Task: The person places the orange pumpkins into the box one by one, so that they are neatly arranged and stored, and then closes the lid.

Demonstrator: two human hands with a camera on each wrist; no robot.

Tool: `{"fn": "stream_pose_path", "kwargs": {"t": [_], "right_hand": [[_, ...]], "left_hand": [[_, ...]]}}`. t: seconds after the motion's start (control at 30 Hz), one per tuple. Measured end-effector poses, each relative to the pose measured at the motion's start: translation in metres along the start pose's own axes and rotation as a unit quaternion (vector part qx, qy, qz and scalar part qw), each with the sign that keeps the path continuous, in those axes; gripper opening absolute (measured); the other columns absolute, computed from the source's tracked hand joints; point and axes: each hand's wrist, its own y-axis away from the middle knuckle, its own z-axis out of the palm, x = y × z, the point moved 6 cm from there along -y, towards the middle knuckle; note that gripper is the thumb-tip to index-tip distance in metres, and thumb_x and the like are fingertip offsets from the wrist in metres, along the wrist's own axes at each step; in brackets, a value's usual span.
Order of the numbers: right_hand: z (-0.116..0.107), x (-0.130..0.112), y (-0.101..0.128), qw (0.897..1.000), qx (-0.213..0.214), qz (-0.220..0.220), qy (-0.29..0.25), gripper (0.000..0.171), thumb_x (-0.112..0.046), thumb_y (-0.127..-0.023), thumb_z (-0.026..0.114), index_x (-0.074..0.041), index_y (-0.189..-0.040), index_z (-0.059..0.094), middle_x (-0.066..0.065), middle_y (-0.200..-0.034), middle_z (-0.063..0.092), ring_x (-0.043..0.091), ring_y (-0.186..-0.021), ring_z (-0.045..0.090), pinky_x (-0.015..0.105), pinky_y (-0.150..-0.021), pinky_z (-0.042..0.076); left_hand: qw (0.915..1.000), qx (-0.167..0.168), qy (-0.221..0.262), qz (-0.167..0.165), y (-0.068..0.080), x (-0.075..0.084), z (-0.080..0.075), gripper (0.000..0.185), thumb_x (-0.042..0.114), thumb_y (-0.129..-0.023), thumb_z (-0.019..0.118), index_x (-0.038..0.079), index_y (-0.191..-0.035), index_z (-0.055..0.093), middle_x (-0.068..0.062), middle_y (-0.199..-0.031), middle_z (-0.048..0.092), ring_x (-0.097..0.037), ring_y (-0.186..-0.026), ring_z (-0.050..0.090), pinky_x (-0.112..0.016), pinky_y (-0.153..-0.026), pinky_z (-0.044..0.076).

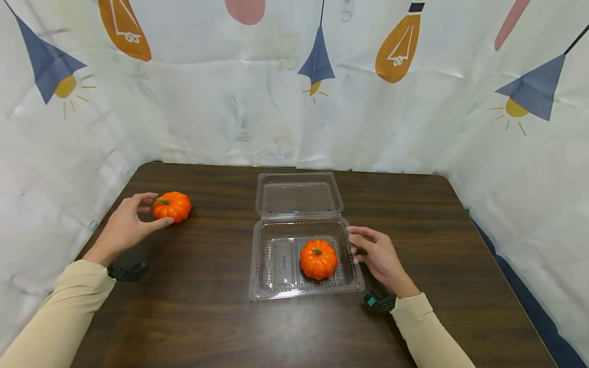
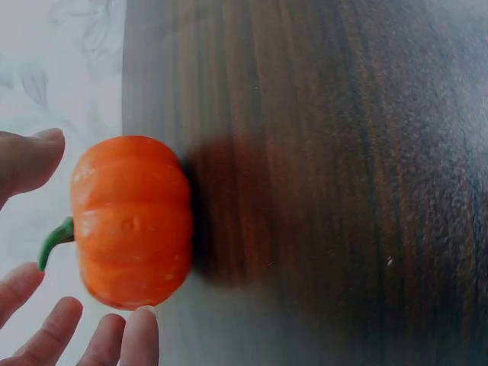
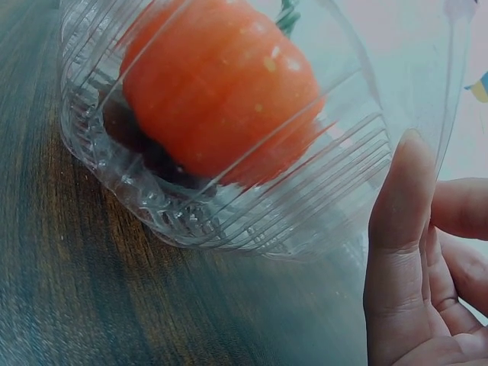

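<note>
A small orange pumpkin (image 1: 177, 207) with a green stem rests at the left of the table. My left hand (image 1: 126, 225) is spread around its near-left side, thumb and fingers apart; in the left wrist view a fingertip reaches the lower edge of the pumpkin (image 2: 133, 221), while the thumb stands off it. In the middle lies a clear hinged plastic container (image 1: 276, 294), its lid (image 1: 299, 194) folded back away from me. A second orange pumpkin (image 1: 318, 259) sits in the right part of its base. My right hand (image 1: 377, 255) pinches the container's right rim between thumb and fingers.
The dark wood-grain table (image 1: 207, 327) has rounded far corners. White cloth (image 1: 207, 117) printed with lamps and bulbs hangs behind it and along both sides. Dark blue fabric (image 1: 520, 296) shows beyond the table's right edge.
</note>
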Motion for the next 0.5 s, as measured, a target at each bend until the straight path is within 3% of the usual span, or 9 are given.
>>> {"fn": "stream_pose_path", "kwargs": {"t": [0.5], "right_hand": [[0.0, 0.001, -0.001, 1.0, 0.0, -0.003, -0.001, 0.047, -0.024, -0.09, 0.07, 0.0, -0.128, 0.057, -0.005, -0.081, 0.065, 0.008, -0.065, 0.058, 0.02, -0.054, 0.056]], "left_hand": [[0.9991, 0.029, 0.002, -0.032, -0.009, -0.014, 0.012, 0.089, 0.054, -0.084, 0.07, 0.0, -0.145, 0.034, -0.031, -0.137, 0.04, -0.046, -0.119, 0.047, -0.058, -0.085, 0.043]]}}
